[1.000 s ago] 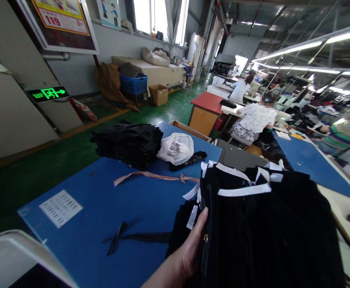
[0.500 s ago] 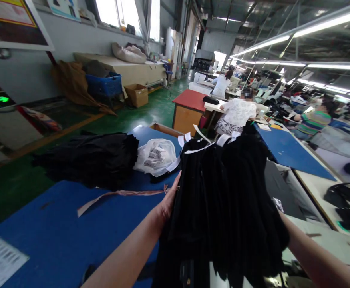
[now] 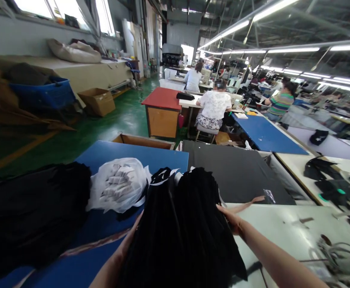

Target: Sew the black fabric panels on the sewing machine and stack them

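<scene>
A thick bundle of black fabric pieces [image 3: 181, 232] with white tags at its far end is between my two hands. My left hand [image 3: 133, 230] presses along its left side, fingers mostly hidden by the cloth. On the right side my right hand [image 3: 230, 220] grips the edge, its fingers partly tucked behind the fabric. A pinkish cloth strip [image 3: 100, 243] lies on the blue tabletop [image 3: 82, 272] and seems to pass beneath the bundle, showing again at the right. Close on the left is a clear plastic bag [image 3: 118, 186] of white labels.
Another black fabric pile [image 3: 34, 216] lies at the left. Beyond the bundle is a dark grey board [image 3: 231, 172]; a pale machine table [image 3: 277, 232] is at the right. A cardboard box [image 3: 98, 101], a red-topped cabinet [image 3: 163, 98] and seated co-workers [image 3: 215, 104] are farther off.
The view has swung to the right. The black bundle sits lower, closer to the tabletop, and my right hand, hidden before, now shows at its right edge.
</scene>
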A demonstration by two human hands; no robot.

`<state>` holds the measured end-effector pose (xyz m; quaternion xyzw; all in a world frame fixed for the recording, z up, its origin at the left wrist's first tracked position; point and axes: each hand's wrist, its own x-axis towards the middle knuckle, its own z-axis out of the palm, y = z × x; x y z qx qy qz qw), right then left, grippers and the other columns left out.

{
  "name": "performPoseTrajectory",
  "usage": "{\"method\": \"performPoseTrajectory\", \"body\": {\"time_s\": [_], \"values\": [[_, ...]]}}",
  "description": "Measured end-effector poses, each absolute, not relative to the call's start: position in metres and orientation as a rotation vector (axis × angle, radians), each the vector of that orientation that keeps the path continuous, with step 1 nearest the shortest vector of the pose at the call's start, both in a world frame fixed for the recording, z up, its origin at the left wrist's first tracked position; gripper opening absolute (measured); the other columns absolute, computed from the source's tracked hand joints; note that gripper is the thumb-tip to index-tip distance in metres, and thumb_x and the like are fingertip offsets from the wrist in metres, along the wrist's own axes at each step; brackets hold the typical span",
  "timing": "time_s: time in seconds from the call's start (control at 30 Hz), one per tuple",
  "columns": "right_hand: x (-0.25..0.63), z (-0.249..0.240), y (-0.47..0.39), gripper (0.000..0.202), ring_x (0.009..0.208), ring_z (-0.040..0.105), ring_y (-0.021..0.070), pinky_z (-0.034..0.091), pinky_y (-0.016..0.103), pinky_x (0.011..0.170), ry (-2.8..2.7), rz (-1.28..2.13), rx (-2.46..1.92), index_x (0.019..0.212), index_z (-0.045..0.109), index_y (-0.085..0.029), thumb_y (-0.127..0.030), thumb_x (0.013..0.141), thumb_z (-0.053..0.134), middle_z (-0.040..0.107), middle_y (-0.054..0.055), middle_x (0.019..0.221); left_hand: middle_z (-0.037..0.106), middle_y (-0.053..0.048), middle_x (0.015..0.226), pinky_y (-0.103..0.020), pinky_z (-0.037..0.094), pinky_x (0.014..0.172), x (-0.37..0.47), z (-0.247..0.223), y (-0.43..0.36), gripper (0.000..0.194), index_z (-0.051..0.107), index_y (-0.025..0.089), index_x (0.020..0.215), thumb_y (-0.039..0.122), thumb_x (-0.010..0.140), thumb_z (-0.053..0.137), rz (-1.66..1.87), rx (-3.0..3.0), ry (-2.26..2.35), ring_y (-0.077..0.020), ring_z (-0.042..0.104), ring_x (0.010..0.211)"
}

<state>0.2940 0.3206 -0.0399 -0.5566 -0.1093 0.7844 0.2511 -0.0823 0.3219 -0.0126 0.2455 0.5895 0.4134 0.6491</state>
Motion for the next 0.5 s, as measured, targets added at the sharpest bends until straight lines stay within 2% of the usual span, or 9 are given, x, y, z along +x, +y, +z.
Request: {"method": "performPoseTrajectory", "body": {"time_s": [0.07,0.13,0.23,0.3,0.37,0.43,0.5], "values": [[0.294,-0.033,0.321,0.044,0.087,0.071,0.0212,0.054,0.033,0.087,-0.314,2.104,-1.494,0.102,0.068,-0.015,-0.054,0.084,0.059,0.074,0.011,0.094,0.073,-0.008,0.106,-0.048,0.052,0.097,-0.09,-0.019,0.327,0.045,0.072,0.026,0.104,0.05,0.065,0.073,0.947,0.623,1.385,-0.038,0.054,0.122],[0.291,-0.026,0.318,0.053,0.102,0.067,0.0243,0.051,0.038,0.095,-0.369,1.959,-1.501,0.119,0.062,-0.017,-0.054,0.081,0.064,0.071,0.011,0.11,0.071,-0.007,0.113,-0.049,0.047,0.102,-0.099,-0.026,0.332,0.047,0.071,0.026,0.103,0.052,0.063,0.071,0.969,0.691,1.422,-0.0372,0.05,0.127],[0.289,-0.023,0.31,0.071,0.129,0.049,0.0271,0.038,0.042,0.109,-0.51,1.628,-1.557,0.134,0.051,-0.025,-0.057,0.074,0.071,0.058,0.008,0.135,0.071,-0.008,0.114,-0.049,0.039,0.11,-0.114,-0.038,0.337,0.049,0.072,0.024,0.099,0.057,0.062,0.068,0.994,0.826,1.448,-0.0359,0.047,0.13],[0.291,-0.023,0.306,0.073,0.139,0.034,0.0281,0.027,0.044,0.115,-0.68,1.48,-1.559,0.132,0.054,-0.027,-0.06,0.069,0.073,0.05,0.005,0.143,0.072,-0.008,0.109,-0.048,0.033,0.113,-0.123,-0.047,0.335,0.049,0.073,0.023,0.095,0.06,0.063,0.066,0.983,0.958,1.44,-0.0352,0.048,0.13],[0.292,-0.024,0.304,0.071,0.142,0.026,0.0294,0.018,0.045,0.118,-0.867,1.391,-1.525,0.124,0.061,-0.027,-0.065,0.065,0.072,0.048,0.005,0.145,0.071,-0.008,0.112,-0.045,0.027,0.116,-0.132,-0.053,0.33,0.052,0.072,0.024,0.096,0.062,0.061,0.067,0.981,1.053,1.451,-0.0342,0.044,0.132],[0.291,-0.023,0.306,0.073,0.142,0.026,0.0304,0.015,0.045,0.119,-0.974,1.329,-1.506,0.12,0.064,-0.027,-0.07,0.061,0.071,0.047,0.004,0.145,0.067,-0.008,0.122,-0.045,0.023,0.117,-0.139,-0.054,0.323,0.06,0.071,0.024,0.102,0.064,0.057,0.068,0.998,1.072,1.515,-0.0344,0.037,0.137],[0.287,-0.017,0.31,0.077,0.141,0.029,0.0312,0.018,0.045,0.118,-0.956,1.315,-1.528,0.12,0.065,-0.027,-0.074,0.059,0.07,0.048,0.005,0.144,0.064,-0.01,0.127,-0.046,0.024,0.117,-0.143,-0.049,0.317,0.065,0.069,0.023,0.104,0.065,0.055,0.068,0.982,1.047,1.588,-0.0361,0.036,0.137]]}}
